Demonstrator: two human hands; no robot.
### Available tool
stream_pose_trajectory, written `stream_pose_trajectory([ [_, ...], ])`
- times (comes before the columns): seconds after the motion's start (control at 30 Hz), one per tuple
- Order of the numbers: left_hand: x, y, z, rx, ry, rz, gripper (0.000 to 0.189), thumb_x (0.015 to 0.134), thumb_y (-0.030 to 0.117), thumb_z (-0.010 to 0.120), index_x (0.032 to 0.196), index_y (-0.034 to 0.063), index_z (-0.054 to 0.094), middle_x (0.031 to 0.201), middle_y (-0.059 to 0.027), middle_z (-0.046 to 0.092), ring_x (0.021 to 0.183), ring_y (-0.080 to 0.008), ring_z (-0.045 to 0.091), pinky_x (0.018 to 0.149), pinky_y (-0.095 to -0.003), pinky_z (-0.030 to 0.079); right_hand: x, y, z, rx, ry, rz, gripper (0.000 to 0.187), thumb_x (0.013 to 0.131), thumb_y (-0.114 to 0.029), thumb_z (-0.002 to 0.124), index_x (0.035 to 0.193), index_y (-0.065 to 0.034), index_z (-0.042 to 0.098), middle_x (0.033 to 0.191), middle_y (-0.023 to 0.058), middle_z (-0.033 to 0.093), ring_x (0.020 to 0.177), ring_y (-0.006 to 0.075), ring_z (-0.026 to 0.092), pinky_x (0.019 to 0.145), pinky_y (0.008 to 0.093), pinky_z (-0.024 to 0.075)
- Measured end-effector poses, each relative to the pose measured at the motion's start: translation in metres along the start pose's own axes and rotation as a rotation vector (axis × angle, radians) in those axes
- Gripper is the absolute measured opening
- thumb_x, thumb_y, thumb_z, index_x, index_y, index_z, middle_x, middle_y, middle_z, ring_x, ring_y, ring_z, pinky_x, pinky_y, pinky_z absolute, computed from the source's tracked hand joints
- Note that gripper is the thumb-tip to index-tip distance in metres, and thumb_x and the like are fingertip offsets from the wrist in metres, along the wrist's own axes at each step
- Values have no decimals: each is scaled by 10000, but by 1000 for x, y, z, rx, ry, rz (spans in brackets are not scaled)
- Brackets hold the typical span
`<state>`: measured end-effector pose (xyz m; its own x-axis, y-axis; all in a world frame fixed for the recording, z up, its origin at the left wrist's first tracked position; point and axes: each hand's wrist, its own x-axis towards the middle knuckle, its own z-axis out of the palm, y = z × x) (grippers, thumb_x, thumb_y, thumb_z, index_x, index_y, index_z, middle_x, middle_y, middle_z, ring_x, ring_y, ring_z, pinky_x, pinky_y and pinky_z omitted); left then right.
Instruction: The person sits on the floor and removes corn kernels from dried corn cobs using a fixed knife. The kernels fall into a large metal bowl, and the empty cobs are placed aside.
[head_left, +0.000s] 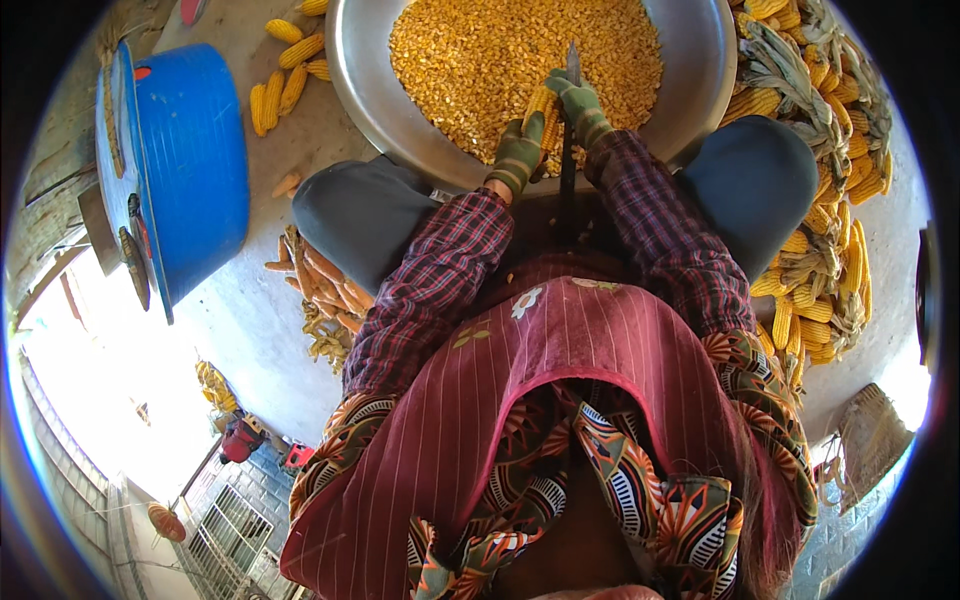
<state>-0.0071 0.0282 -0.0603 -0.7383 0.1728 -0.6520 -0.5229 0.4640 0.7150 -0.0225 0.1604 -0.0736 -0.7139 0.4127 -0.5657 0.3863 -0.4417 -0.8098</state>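
Observation:
My left hand (517, 154), in a green striped glove, grips the lower part of a yellow corn cob (543, 112). The fingers of my right hand (582, 110), gloved alike, close over the cob's upper end. A narrow dark metal bar (568, 161) with a pointed tip runs away from me beside the cob and partly under my right hand. How it is fixed is hidden. Both hands are over the near side of a wide metal basin (360, 82). Loose corn kernels (480, 60) heap inside it, beyond and beneath my hands.
Unshelled cobs with dry husks (817, 247) pile up at the right. Stripped cobs (330, 281) lie by my left knee. Several yellow cobs (276, 97) rest on the floor (281, 161) near a blue plastic tub (195, 150). My bent knees flank the basin.

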Motion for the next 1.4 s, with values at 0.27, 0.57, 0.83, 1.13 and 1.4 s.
stream_pose_trajectory([
  [0.27,-4,13,19,-16,-42,-327,504,791,564,397,955,96,484,497,-46,411,340,-180,323,335,-333,253,4,11,-4,-295,82,106,231,814,-217,498,958,-54,575,815,111,573,659,176,517,587,303,415],
  [0.57,-34,65,-7,-602,-309,-459,463,792,583,380,874,139,481,539,-41,475,339,-149,383,291,-257,283,9,12,-11,-315,77,-56,311,776,-313,564,918,-37,547,771,96,551,647,225,506,585,386,385],
  [0.83,-36,166,-63,-545,-425,46,501,809,578,359,962,112,464,601,-58,507,372,-111,409,311,-225,295,22,-98,-7,-874,192,-447,498,724,-413,540,1078,-68,482,1009,167,544,916,336,526,767,423,411],
  [1.13,-27,216,-89,-307,-420,160,534,776,588,418,903,89,558,578,-40,544,370,-86,451,313,-208,341,-40,-222,10,-527,-632,-41,452,742,-362,619,994,5,537,809,59,579,674,121,572,527,232,494],
  [1.4,-13,196,-71,-222,-240,498,459,837,347,510,1097,-29,469,992,-70,552,932,-137,498,775,-219,404,-42,-193,26,-254,-657,368,428,676,-455,664,665,-41,557,506,10,473,388,62,399,348,181,285],
])
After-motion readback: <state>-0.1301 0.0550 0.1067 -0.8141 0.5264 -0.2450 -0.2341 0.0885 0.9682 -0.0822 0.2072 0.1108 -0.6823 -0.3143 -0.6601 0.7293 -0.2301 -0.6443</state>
